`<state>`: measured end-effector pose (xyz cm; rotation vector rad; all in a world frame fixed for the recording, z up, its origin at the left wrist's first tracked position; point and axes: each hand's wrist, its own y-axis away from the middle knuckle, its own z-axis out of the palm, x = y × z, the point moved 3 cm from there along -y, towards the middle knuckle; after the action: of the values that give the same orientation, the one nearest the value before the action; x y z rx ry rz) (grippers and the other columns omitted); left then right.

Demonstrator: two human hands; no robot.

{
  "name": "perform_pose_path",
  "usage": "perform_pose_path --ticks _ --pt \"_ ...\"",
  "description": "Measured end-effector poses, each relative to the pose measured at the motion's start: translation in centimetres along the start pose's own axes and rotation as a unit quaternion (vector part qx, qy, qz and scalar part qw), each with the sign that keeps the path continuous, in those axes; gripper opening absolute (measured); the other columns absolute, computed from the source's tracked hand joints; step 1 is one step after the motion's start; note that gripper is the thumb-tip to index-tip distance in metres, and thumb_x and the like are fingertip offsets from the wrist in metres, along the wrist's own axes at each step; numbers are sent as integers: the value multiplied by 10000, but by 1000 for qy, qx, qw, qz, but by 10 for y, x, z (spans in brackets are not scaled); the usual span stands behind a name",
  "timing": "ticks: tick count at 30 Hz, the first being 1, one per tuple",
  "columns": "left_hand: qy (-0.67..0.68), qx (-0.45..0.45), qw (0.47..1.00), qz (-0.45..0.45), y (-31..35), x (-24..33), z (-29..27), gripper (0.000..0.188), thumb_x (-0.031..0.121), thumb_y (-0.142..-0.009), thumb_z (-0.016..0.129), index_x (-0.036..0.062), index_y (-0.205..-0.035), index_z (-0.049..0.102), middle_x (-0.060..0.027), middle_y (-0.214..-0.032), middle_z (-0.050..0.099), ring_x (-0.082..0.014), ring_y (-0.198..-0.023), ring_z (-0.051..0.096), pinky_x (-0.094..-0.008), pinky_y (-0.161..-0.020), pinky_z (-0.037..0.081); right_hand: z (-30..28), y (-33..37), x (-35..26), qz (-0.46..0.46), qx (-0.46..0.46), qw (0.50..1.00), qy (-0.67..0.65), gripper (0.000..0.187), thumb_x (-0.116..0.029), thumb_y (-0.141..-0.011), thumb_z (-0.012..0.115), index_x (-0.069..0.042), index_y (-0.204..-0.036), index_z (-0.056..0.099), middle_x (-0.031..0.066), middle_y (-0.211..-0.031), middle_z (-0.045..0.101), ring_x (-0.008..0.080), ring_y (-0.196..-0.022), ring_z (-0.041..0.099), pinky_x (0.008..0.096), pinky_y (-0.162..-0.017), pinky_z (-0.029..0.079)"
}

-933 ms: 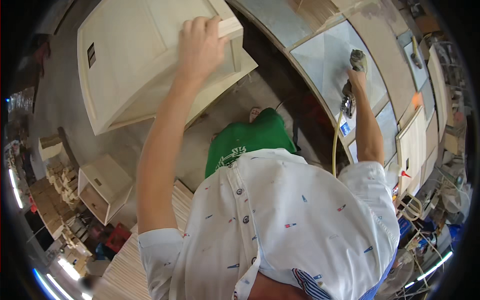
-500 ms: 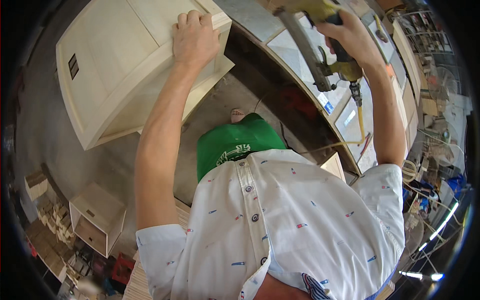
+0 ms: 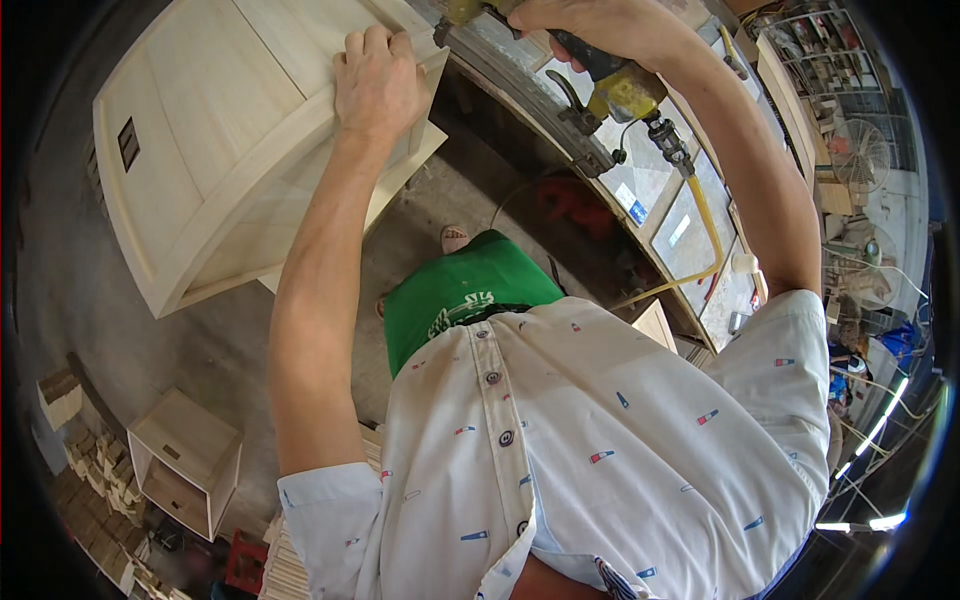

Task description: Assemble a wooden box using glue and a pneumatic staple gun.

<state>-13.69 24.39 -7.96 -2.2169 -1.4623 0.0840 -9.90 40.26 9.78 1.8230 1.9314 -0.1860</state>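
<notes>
— Where are you standing?

— Grey concrete floor (image 3: 450,190) runs under me, with a glass-topped workbench (image 3: 660,215) curving off to my right and shelves of stock beyond it. Down by my left side sits a small wooden cabinet (image 3: 185,465) next to stacks of cut wood pieces (image 3: 95,475).

— What have you got in front of you?

— A large pale wooden cabinet (image 3: 215,140), unfinished, tilted toward me, its corner just beside the bench edge. One face carries a small dark square (image 3: 129,144).

— And your left hand?

— My left hand (image 3: 378,80) lies flat on the cabinet's upper edge near that corner, fingers laid over the board and pressing on it, not wrapped around anything.

— The right one?

— My right hand (image 3: 590,18) is wrapped tight around the handle of a yellow pneumatic nail gun (image 3: 600,85), held at the top of the view just beside the cabinet corner. Its nose is cut off by the rim, so I cannot tell whether it touches the wood. A yellow air hose (image 3: 705,225) hangs from its base and drops along the bench.

— Anything else in view?

— My white patterned shirt (image 3: 600,440) and a green apron (image 3: 460,290) below my chest.
</notes>
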Motion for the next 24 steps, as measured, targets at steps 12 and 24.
perform_pose_path --ticks 12,24 --pt "7 116 992 43 -1 -3 8 245 205 -736 654 38 -915 660 -85 -950 566 -274 -948 509 -446 -790 425 8 -17 6 -65 21 997 37 288 -238 -788 660 40 -862 676 115 -681 656 167 -627 624 334 -578 476" --pt "-16 49 999 10 1 5 6 381 271 -792 650 80 -1122 652 -81 -1091 586 -295 -1075 497 -446 -914 410 0 -5 4 11 -71 997 17 313 -265 -829 621 15 -956 679 95 -740 663 160 -669 606 320 -597 466"
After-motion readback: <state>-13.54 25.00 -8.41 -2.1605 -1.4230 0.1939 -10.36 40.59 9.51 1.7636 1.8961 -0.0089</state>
